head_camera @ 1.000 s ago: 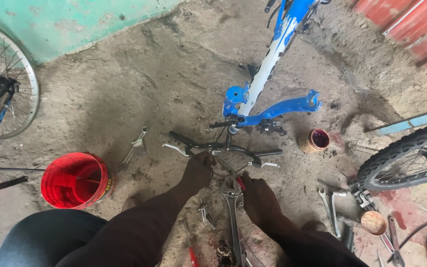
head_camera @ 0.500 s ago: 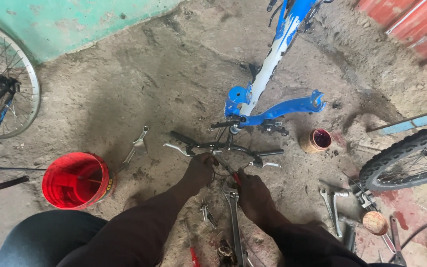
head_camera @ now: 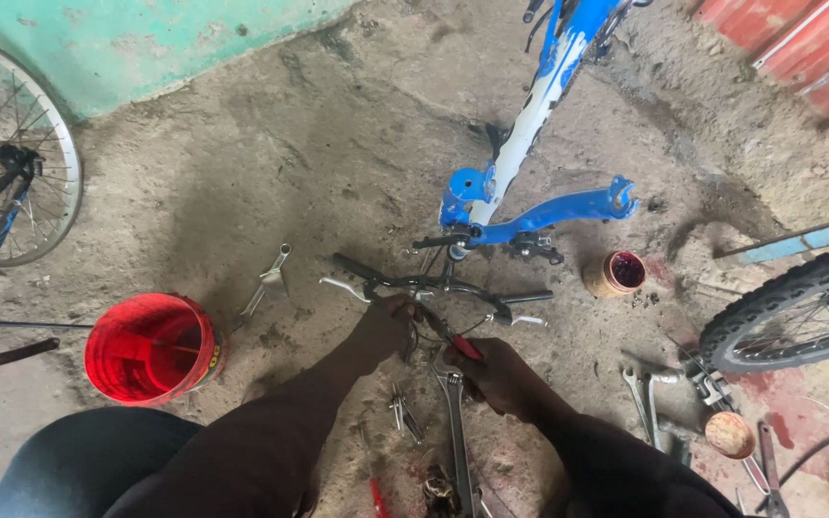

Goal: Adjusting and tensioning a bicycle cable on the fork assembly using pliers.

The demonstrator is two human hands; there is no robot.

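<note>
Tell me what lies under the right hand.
Under the right hand lies a long silver wrench on the concrete floor. A red-handled tool pokes out by the fingers. The wrench's head end is covered by the hand.

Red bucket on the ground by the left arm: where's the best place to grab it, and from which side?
Grip the red bucket by its rim, coming from straight above. It stands upright with its mouth open to the camera, so the rim is exposed all round. The edge nearest the left hand looks easiest, though the spanner lies close there. No handle is clearly visible.
</note>
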